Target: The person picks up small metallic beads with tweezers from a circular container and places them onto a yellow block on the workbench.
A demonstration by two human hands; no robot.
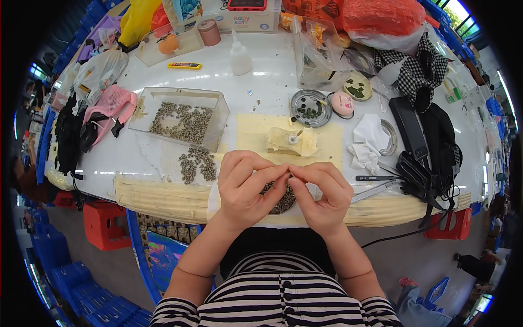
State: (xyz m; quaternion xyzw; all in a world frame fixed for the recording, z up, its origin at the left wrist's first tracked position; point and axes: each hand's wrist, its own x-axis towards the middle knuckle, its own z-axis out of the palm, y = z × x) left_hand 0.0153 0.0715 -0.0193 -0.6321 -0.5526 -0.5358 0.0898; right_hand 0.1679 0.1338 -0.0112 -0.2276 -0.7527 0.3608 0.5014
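Observation:
My left hand point(246, 188) and my right hand point(322, 193) meet at the table's front edge, thumbs and forefingers pinched together. Whatever sits between the fingertips is too small to make out. Partly hidden below them is a round dish of small dark parts point(285, 204). Just beyond my fingers stands a block wrapped in cream tape point(278, 140), with a small white ring-shaped piece point(293, 139) on top. To the left, a loose pile of small grey-brown metallic parts point(197, 163) lies beside a clear plastic box point(222, 117) holding many more.
Behind are a white squeeze bottle point(240, 57), a yellow cutter point(184, 66) and a brown roll point(209, 32). To the right are a round dish of dark green pieces point(310, 108), black tweezers point(376, 177), white tissue point(366, 147) and a black bag point(430, 147). Red stools point(106, 224) stand below.

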